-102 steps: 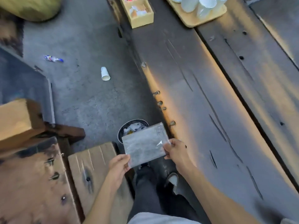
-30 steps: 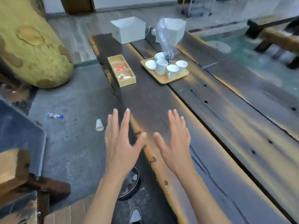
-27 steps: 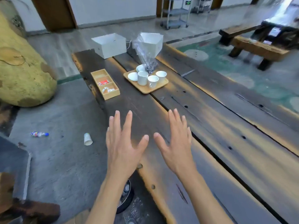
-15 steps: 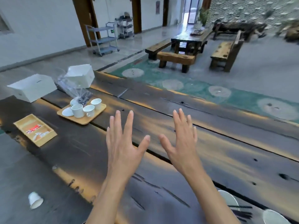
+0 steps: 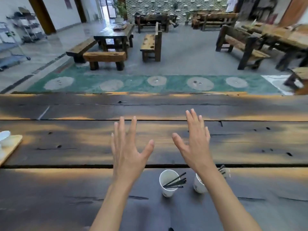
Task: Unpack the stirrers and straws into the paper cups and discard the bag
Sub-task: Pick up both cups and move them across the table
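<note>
While both palms face down with fingers spread, we hold our left hand (image 5: 129, 154) and right hand (image 5: 194, 145) apart and empty above the plank table (image 5: 66, 144). Near paper cup (image 5: 167, 185) stands upright with black stirrers (image 5: 175, 182) leaning on its rim; second cup (image 5: 199, 186) sits just beside it, partly hidden under our right wrist. No bag visible; we judge the task done.

White paper cups (image 5: 167, 184), black stirrers (image 5: 176, 182), dark amber-streaked wooden table (image 5: 66, 147).
</note>
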